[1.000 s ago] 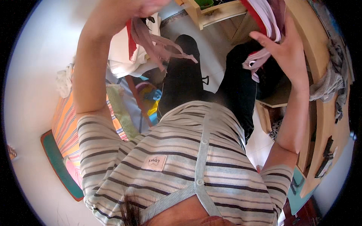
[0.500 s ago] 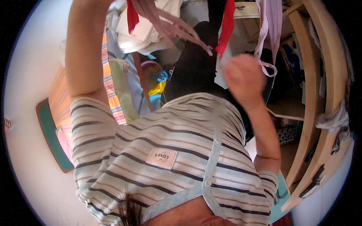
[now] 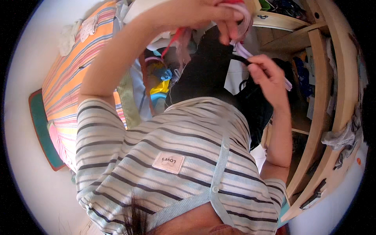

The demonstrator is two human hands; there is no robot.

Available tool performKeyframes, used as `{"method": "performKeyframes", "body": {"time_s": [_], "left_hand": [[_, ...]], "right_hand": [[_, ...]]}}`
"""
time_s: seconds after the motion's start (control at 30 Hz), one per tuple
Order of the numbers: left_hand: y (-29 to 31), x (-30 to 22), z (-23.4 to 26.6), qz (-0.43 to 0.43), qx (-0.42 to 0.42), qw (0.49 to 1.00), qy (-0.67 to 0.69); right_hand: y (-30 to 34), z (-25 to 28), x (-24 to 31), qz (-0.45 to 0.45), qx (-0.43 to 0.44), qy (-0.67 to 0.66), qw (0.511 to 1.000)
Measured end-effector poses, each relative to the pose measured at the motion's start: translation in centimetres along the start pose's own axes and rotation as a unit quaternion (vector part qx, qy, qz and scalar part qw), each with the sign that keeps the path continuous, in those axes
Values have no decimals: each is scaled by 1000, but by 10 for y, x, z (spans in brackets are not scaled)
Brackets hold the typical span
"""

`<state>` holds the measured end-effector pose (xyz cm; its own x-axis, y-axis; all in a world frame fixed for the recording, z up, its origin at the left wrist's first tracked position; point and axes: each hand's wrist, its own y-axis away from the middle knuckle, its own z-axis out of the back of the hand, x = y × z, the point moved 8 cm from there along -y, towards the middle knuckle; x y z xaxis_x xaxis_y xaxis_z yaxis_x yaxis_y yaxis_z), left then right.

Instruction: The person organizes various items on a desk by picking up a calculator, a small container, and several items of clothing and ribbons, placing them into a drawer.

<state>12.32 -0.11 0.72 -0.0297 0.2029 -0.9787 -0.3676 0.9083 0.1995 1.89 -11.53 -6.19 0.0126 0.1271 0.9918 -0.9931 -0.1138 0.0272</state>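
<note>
My left hand is closed around a bundle of fabric straps near the top of the view. A pale pink strap loops over its fingers, and a red strap hangs down to the left beside a dusty-pink strap. To the right and lower, my right hand pinches the end of a thin black strap. A lilac strap runs from the left hand toward the right hand and passes behind its fingers. What the straps belong to is hidden or out of view.
Open wooden shelving with dark items stands close on the right, with a drawer at the top. Grey cloth hangs on its edge. A bed with a striped cover lies left. A yellow item and a blue one lie between.
My left hand has come into view, holding the straps, which are now bunched together. My right hand has moved slightly right and down and now pinches the black strap.
</note>
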Motion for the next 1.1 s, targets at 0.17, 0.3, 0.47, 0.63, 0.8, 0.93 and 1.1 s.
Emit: {"method": "performKeyframes", "body": {"time_s": [0.17, 0.3, 0.47, 0.63, 0.8, 0.93, 1.1], "left_hand": [[-19, 38, -30, 12, 10, 998, -67], [-20, 34, -47, 54, 47, 996, 50], [-18, 20, -26, 48, 20, 995, 91], [-13, 7, -26, 84, -22, 995, 47], [-17, -19, -43, 67, -20, 998, -9], [-20, -31, -36, 59, 0, 998, -17], [-19, -30, -19, 37, 7, 984, -172]], "right_hand": [[-3, 46, 66, 102, -79, 16, 991], [-2, 88, 73, 123, -145, -22, 982], [7, 105, 59, 101, -200, 36, 974], [5, 108, 48, 122, -188, 168, 960], [-13, 23, 78, 222, -89, 122, 963], [-34, 28, 45, 127, -63, 25, 990], [-11, 55, 16, -1, 0, -119, 993]]}}
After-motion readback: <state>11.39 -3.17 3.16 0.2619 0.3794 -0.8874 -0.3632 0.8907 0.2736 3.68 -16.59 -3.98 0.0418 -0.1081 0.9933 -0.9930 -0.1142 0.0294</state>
